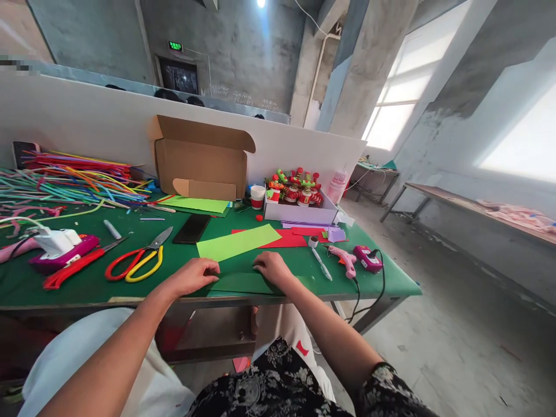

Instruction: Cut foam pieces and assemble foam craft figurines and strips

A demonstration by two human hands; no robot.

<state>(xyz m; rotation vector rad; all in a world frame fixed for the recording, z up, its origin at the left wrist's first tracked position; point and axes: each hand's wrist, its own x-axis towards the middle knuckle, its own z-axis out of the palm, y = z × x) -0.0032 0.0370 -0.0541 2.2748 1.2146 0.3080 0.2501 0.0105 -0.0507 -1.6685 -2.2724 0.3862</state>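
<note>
A dark green paper strip point(243, 284) lies along the front edge of the green table, almost the colour of its top. My left hand point(195, 275) has its fingers and thumb closed at the strip's left end. With fingers bent, my right hand point(274, 270) grips the strip's upper edge right of its middle; its thumb is mostly hidden. Just beyond both hands is a light green paper strip point(238, 242), lying slantwise and partly over red paper point(286, 238). A black phone point(191, 228) lies behind my left hand.
Scissors point(143, 258), red-handled pliers point(80, 267) and a power strip point(65, 252) are at left. Pipe cleaners point(82, 179) pile behind them. A cardboard box point(202, 162), a box of red-green figures point(299, 200), a pen point(322, 263) and a pink glue gun point(345, 260) are also here.
</note>
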